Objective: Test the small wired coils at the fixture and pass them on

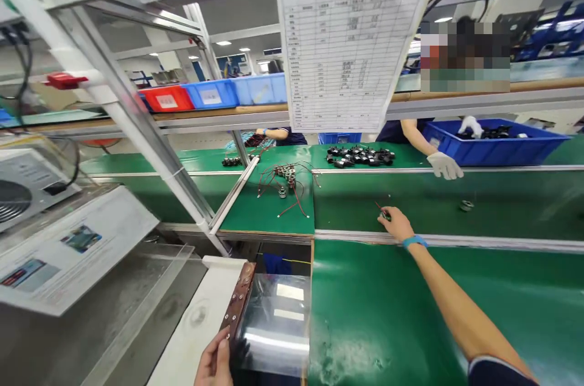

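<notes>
My right hand (396,223), with a blue band on its wrist, reaches over the green conveyor strip, its fingers closed on a small motor part (385,214) with a red wire. My left hand (215,361) is at the lower middle, thumb and fingers pinched on the near end of a brown strip (240,298) with several silver studs. Clear plastic film (274,331) lies right beside the strip. Another small metal motor (466,206) rests farther right on the conveyor. A pile of motors with red and black wires (286,175) sits on the green board ahead.
A white-gloved hand (444,165) of another person hangs over the far belt beside a blue crate (502,145). Black parts (360,156) lie left of it. A metal post (155,136) and hanging paper sheet (337,39) stand in front.
</notes>
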Available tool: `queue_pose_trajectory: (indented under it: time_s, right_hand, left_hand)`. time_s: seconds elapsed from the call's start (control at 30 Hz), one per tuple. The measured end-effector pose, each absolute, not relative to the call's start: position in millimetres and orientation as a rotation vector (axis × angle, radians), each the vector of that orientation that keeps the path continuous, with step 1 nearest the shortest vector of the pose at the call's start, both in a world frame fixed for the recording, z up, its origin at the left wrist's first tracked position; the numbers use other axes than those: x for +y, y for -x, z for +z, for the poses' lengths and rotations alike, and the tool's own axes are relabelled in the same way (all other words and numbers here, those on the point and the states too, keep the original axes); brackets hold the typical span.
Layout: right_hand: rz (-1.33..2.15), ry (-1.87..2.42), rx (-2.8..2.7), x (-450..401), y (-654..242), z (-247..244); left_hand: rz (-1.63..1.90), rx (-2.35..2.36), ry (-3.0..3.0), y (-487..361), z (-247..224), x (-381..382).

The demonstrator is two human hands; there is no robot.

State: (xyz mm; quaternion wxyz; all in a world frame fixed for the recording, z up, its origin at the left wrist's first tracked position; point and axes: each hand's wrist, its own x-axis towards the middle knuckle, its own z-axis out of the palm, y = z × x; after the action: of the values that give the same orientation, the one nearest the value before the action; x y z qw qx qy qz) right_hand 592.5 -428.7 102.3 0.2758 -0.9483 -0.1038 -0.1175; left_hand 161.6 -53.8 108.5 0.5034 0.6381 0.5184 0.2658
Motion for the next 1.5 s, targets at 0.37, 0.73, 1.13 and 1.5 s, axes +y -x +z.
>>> queue_pose_trajectory:
  time_s: [0.37, 0.73, 1.13, 1.5]
  right_hand:
    - [0.236, 1.632, -1.727, -238.4, -388.6, 257.1]
    - [0.651, 1.396, -2.069, 31.4, -194.5, 115.8]
    - [0.756, 1.190, -2.259, 67.8, -140.8, 27.7]
    - [0.645, 1.349, -2.377, 73.0, -135.5, 20.3]
  left_hand:
    - [1.072, 0.699, -1.859, -141.2, 218.5, -124.7]
    - [0.616, 1.819, -2.037, 12.9, 177.4, -119.6]
    - [0.598, 1.209, -0.855, 72.5, 110.7, -151.0]
    - [0.569, 0.801, -0.645, 6.7, 150.4, -137.4]
